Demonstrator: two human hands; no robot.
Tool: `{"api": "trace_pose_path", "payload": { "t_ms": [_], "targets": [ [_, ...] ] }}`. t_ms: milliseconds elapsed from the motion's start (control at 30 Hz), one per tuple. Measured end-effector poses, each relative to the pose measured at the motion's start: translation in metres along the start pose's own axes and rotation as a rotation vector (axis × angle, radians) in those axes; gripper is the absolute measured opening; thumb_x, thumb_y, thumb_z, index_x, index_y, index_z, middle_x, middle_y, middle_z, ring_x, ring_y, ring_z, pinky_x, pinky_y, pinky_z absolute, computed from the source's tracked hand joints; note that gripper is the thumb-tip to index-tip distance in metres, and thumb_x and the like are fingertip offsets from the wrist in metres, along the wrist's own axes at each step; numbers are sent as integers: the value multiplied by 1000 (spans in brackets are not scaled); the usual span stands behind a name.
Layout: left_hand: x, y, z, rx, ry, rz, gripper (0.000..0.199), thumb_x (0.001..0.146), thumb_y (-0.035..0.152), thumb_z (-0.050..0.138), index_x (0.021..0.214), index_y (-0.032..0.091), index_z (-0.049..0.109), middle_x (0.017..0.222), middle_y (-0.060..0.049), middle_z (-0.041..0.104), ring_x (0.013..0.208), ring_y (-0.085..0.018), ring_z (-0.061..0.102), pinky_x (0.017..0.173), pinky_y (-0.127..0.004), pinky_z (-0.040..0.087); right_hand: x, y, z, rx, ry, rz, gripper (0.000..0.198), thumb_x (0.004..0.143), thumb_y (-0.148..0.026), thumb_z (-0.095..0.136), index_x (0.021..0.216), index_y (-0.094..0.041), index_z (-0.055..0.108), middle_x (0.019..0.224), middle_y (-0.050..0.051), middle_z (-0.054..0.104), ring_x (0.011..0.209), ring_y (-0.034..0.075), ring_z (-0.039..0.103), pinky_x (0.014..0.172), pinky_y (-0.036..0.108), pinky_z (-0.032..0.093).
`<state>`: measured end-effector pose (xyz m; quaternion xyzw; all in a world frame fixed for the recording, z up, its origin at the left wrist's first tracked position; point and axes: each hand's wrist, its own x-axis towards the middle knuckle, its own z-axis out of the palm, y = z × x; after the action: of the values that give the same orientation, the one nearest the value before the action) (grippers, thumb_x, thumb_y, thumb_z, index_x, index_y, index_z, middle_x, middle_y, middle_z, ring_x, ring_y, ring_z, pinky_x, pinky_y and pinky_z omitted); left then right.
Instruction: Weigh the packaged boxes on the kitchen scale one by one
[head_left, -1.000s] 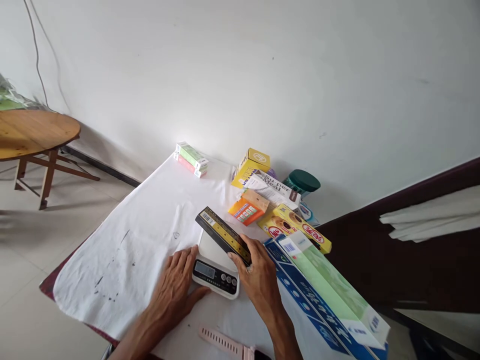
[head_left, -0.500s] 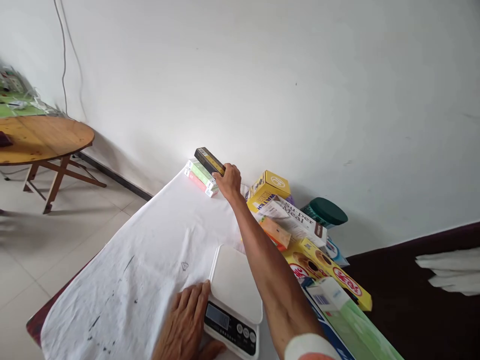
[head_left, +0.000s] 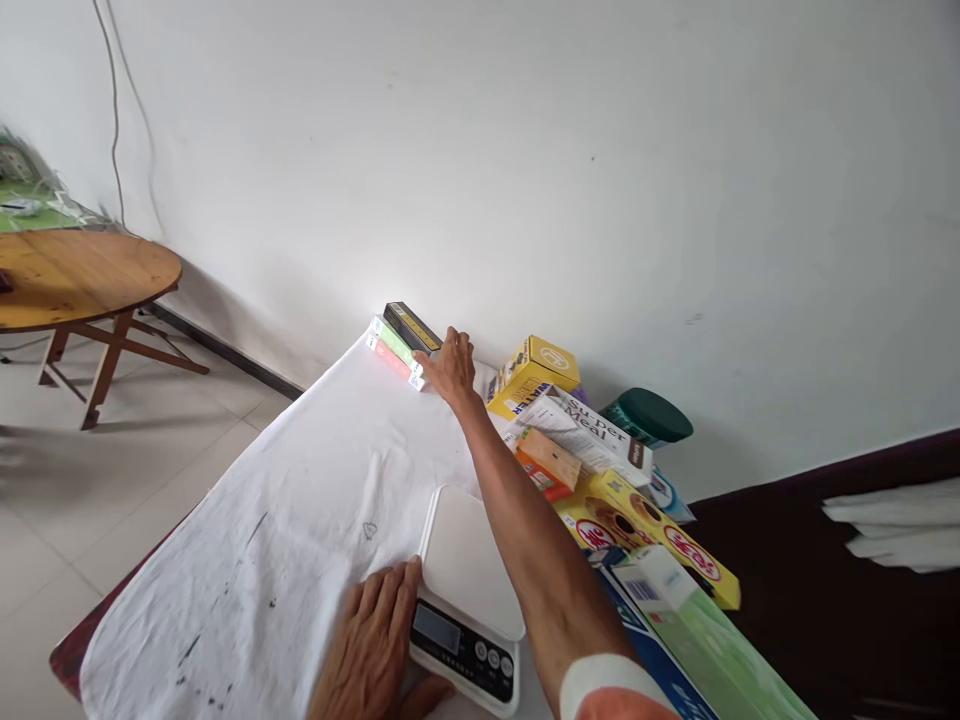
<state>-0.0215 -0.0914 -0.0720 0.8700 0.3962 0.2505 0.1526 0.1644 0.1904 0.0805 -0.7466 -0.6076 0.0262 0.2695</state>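
A black box [head_left: 411, 327] with a yellow stripe rests flat on a green-and-white box [head_left: 397, 342], which lies over a pink-and-white box [head_left: 390, 358] at the table's far corner. My right hand [head_left: 450, 368] is closed about the black box's near right end, thumb in front and fingers behind. Beside the white kitchen scale [head_left: 472, 560] my left hand [head_left: 371, 640] lies flat on the cloth, open, fingertips against the scale's left edge and thumb by its front. Nothing stands on the visible part of the scale's plate; my right forearm crosses above its right side.
Along the table's right side is a pile: a yellow box [head_left: 536, 375], a white "Su-per Meal" box [head_left: 600, 430], an orange box [head_left: 547, 465], yellow boxes [head_left: 675, 535] and a long green box [head_left: 712, 630]. Behind them is a dark green lidded container [head_left: 649, 415]. A wall [head_left: 600, 200] borders the far side.
My right hand has lowered the black box onto the green-and-white box, and its thumb sits farther left. The left hand and the scale stay where they were.
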Motion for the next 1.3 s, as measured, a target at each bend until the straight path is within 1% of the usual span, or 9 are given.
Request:
{"api": "trace_pose_path", "payload": {
  "t_ms": [100,267,333,433,567,700,867,1133,1300],
  "targets": [
    [0,3,-4,-3,69,-2,107,89,54,71,166,19,5,148,-14,57,129,-35,55,104,-44,42,-56,0,-22,9,8,-103,54,90,-35,69,135,-12,50,136,21,55,130,34,51,107,49,46],
    [2,6,-17,-35,60,-2,90,94,45,68,164,22,16,148,-13,55,131,-32,53,106,-44,42,-194,28,-73,7,131,-350,44,96,-33,63,137,-19,52,131,15,61,127,30,55,107,49,50],
    [4,6,-21,-28,57,19,86,95,46,66,163,22,18,146,-13,56,130,-33,53,105,-45,43,-245,51,-105,-61,254,-313,43,99,-35,60,139,-21,51,131,15,61,126,30,56,105,50,51],
    [5,6,-24,0,72,55,81,97,50,61,161,21,20,143,-15,58,126,-35,55,101,-48,46,-308,99,-157,-262,412,-131,48,99,-45,58,141,-22,52,130,17,62,123,34,57,102,54,51],
    [7,6,-27,9,59,68,77,98,51,59,159,21,25,142,-15,59,124,-36,56,98,-50,48,-362,169,-196,-435,371,103,73,94,-69,51,144,-16,51,132,24,61,122,42,56,98,62,49],
    [8,7,-30,5,48,52,75,96,51,62,157,22,30,141,-13,59,123,-35,56,99,-51,48,-381,212,-190,-379,261,208,83,91,-75,49,145,-13,50,129,23,64,118,41,59,93,58,52],
    [7,9,-33,-15,26,29,73,96,49,64,155,23,31,139,-12,59,122,-34,56,100,-50,47,-376,216,-181,-290,289,248,80,87,-77,51,135,-13,58,121,21,67,113,39,59,91,54,51],
    [7,10,-33,-37,11,21,76,95,50,66,156,23,30,143,-12,56,127,-34,53,105,-51,44,-376,165,-191,-242,437,174,67,88,-74,56,126,-18,60,110,17,66,106,37,58,90,53,49],
    [9,10,-34,-34,6,16,78,93,50,68,156,22,31,143,-14,57,125,-34,55,103,-50,46,-357,119,-144,-78,328,-29,52,93,-59,62,130,-24,54,113,12,66,106,33,60,90,49,51]
  ]
}}
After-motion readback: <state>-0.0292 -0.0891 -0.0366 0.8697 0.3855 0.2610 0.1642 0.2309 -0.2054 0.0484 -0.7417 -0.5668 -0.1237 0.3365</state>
